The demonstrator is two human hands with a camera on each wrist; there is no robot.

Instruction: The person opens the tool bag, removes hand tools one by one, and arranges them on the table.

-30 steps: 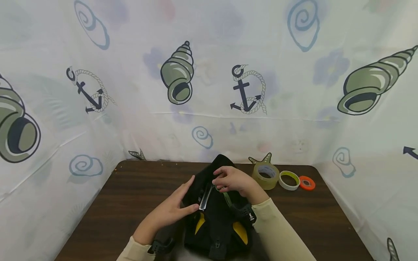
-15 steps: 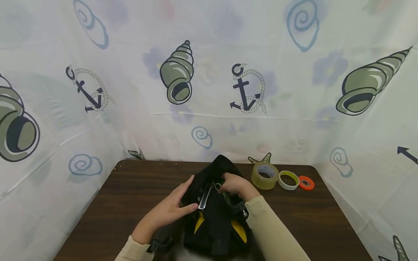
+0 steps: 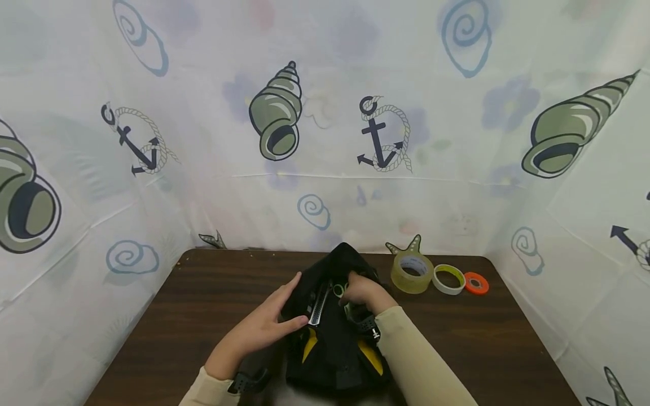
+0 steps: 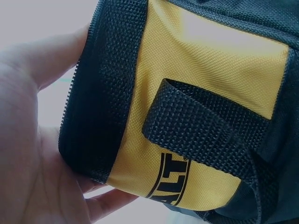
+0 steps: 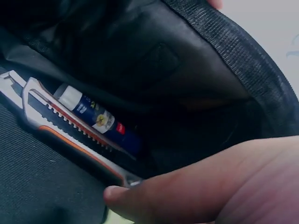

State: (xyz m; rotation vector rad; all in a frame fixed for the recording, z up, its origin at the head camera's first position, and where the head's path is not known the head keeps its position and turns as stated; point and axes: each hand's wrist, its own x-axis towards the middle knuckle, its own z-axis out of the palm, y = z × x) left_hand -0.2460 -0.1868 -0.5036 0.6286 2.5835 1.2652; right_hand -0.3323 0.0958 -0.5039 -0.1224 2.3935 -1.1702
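Steadying a black-and-yellow bag point(image 3: 335, 358) on the counter point(image 3: 228, 282) with the left grip point(image 3: 261, 327), spread wide along its side, likely to keep it from sagging. Reaching inside with the right grip point(image 3: 368, 291), just beside a utility knife point(image 5: 77, 147) and blue tube point(image 5: 100, 116), tucked together probably for easy picking; cannot tell whether holding anything.

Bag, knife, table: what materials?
Bag: woven synthetic, perhaps nylon or polyester, mostly matte; the weave shows up close.
Knife: likely metal, pale and shiny, plus dark plastic or rubber with orange edging.
Table: wood or wood-look laminate, smooth; dark streaky grain.
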